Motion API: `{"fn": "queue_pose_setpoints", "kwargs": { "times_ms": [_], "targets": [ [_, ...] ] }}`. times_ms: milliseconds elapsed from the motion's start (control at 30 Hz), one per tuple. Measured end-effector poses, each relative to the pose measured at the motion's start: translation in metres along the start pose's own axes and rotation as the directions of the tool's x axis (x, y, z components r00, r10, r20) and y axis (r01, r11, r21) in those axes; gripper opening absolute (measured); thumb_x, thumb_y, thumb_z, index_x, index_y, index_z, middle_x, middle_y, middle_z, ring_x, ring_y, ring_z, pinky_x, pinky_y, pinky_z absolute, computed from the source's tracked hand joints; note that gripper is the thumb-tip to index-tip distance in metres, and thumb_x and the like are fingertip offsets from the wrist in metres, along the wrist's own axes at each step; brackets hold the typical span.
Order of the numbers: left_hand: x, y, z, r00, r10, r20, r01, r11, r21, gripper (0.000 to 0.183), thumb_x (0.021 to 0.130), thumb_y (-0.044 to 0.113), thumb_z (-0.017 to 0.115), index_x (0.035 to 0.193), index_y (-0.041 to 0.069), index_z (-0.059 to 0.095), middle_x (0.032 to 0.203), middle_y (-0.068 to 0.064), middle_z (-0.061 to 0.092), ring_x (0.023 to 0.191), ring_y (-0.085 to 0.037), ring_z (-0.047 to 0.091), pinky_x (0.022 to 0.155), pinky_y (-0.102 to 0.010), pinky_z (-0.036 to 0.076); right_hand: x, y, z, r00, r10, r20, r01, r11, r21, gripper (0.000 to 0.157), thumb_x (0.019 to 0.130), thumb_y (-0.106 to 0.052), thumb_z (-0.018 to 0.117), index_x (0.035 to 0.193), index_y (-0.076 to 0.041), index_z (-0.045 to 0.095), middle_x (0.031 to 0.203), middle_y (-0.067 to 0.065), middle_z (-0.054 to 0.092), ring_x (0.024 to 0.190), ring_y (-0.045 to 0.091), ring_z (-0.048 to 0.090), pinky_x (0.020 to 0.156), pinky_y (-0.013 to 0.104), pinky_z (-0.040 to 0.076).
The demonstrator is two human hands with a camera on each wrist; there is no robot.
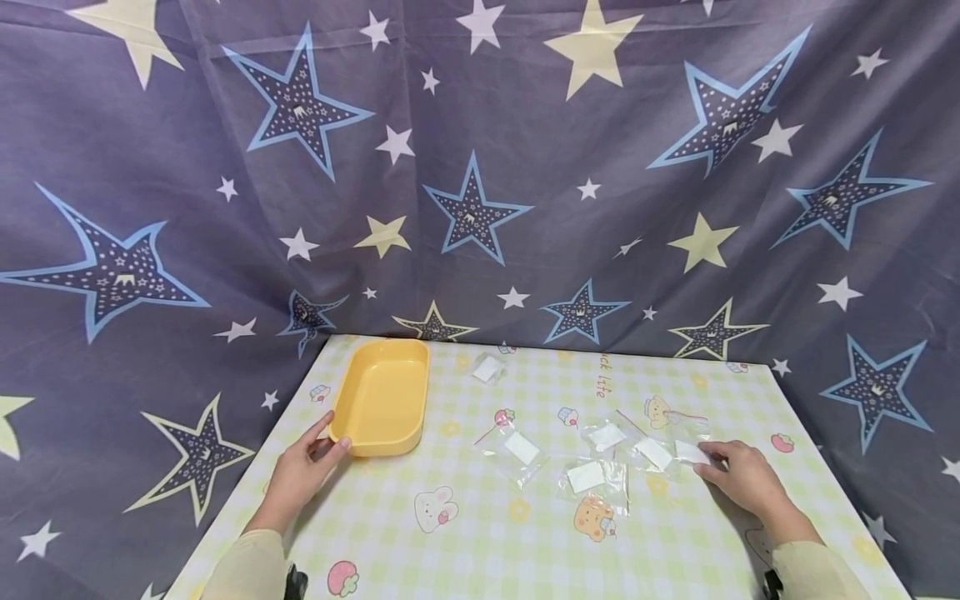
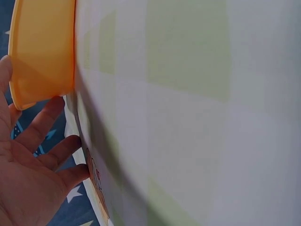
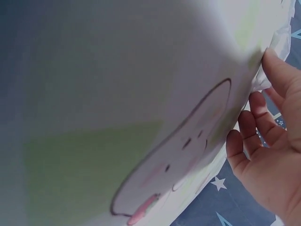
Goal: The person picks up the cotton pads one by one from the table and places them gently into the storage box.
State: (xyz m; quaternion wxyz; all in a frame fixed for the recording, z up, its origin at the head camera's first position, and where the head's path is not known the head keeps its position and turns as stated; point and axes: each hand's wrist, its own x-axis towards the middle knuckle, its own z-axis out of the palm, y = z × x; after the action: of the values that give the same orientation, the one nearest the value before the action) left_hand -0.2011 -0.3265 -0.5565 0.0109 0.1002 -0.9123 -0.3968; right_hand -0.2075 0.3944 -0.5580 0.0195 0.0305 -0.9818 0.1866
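Note:
Near the table's left side lies a yellow tray (image 1: 381,404), a shallow rectangle with rounded corners. My left hand (image 1: 303,471) holds it by the near left corner, thumb at the near rim and fingers along the side. In the left wrist view the tray's wall (image 2: 44,47) shows between thumb and forefinger, the other fingers spread. At the right, my right hand (image 1: 742,477) pinches the edge of a small clear plastic bag (image 1: 691,452) with a white rectangular piece inside. The right wrist view shows crinkled plastic (image 3: 261,83) between thumb and fingers, mostly hidden.
Similar bags lie left of my right hand: one bag (image 1: 652,453) overlapping the pinched one, others (image 1: 606,436) close by, and one bag (image 1: 521,447) nearer the middle. A small bag (image 1: 487,368) lies far back. A star-patterned curtain (image 1: 480,167) hangs behind the checkered table (image 1: 450,550).

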Motion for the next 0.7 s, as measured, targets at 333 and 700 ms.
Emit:
{"fn": "queue_pose_setpoints", "kwargs": {
  "times_ms": [333, 700],
  "targets": [
    [-0.0016, 0.0015, -0.0012, 1.000, 0.009, 0.008, -0.009, 1.000, -0.008, 0.089, 0.099, 0.069, 0.064, 0.171, 0.028, 0.030, 0.153, -0.026, 0.060, 0.144, -0.043, 0.058, 0.121, -0.061, 0.042, -0.0026, 0.0005, 0.0002, 0.999, -0.016, -0.038, 0.017, 0.999, 0.033, 0.032, 0.095, -0.023, 0.080, 0.120, -0.002, 0.080, 0.119, 0.029, 0.074, 0.111, 0.051, 0.068, 0.094, 0.066, 0.054],
    [-0.0020, 0.0014, -0.0016, 1.000, -0.007, 0.018, 0.008, 1.000, -0.014, 0.091, 0.097, 0.072, 0.063, 0.171, 0.031, 0.029, 0.156, -0.025, 0.057, 0.146, -0.042, 0.056, 0.122, -0.064, 0.039, -0.0039, -0.0026, -0.0006, 0.996, 0.028, -0.083, -0.022, 0.998, 0.066, 0.021, 0.096, -0.019, 0.078, 0.112, -0.007, 0.084, 0.121, 0.025, 0.075, 0.113, 0.049, 0.069, 0.091, 0.063, 0.055]
  ]
}}
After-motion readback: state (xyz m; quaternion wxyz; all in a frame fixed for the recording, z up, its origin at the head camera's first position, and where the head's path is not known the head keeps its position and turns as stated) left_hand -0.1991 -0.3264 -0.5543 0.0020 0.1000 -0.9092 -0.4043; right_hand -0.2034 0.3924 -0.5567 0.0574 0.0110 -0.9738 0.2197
